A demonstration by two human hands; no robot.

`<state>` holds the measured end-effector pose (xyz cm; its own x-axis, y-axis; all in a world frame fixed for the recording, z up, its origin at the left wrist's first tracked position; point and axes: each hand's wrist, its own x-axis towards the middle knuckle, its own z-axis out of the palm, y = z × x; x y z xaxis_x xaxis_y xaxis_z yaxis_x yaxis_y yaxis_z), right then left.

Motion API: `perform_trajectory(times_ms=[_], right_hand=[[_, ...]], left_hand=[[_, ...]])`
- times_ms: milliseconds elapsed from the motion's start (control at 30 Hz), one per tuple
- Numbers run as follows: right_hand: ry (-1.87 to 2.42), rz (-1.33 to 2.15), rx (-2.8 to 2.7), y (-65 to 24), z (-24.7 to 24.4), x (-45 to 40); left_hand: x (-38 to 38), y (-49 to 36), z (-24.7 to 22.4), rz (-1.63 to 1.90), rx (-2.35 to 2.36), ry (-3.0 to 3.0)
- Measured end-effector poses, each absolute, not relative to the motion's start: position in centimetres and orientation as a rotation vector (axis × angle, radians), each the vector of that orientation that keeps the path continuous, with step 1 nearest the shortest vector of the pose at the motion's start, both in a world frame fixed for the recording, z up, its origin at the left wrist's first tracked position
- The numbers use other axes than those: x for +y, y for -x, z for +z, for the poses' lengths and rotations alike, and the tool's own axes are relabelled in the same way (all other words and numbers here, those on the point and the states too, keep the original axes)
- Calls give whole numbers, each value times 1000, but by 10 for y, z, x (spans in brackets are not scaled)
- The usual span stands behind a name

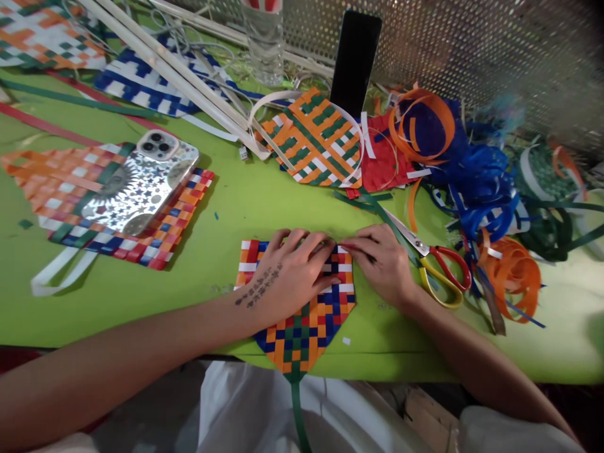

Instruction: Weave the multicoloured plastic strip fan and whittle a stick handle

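Observation:
A woven piece of orange, blue, green, red and white strips lies near the front edge of the green table, its pointed end toward me and a green strip hanging down from it. My left hand rests across its upper part, fingers bent, the fingertips near its far right corner. At that same corner my right hand has thumb and index finger pinched together. What the pinch holds is too small to make out. A small white scrap sits just right of the woven piece.
Red-and-yellow-handled scissors lie right of my right hand, beside orange coils and blue strips. A patterned phone rests on woven pieces at left. Behind stand a dark phone and a glass.

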<state>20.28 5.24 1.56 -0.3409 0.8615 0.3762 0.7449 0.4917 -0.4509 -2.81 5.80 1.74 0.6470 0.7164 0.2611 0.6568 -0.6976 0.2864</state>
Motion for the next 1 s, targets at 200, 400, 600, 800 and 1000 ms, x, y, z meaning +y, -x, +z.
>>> perform_trajectory(times_ms=[200, 400, 600, 800, 1000], right_hand=[[1135, 130, -2418, -219, 12, 45], [1121, 61, -2521, -217, 17, 41], [1268, 128, -2500, -211, 18, 30], [1288, 153, -2541, -213, 24, 27], [1030, 423, -2414, -232, 15, 39]], left_hand=[[59, 29, 14, 565, 1117, -2710], [59, 28, 14, 568, 1115, -2701], [59, 27, 13, 555, 1092, -2675], [61, 30, 17, 464, 1046, -2686], [62, 32, 22, 348, 965, -2859]])
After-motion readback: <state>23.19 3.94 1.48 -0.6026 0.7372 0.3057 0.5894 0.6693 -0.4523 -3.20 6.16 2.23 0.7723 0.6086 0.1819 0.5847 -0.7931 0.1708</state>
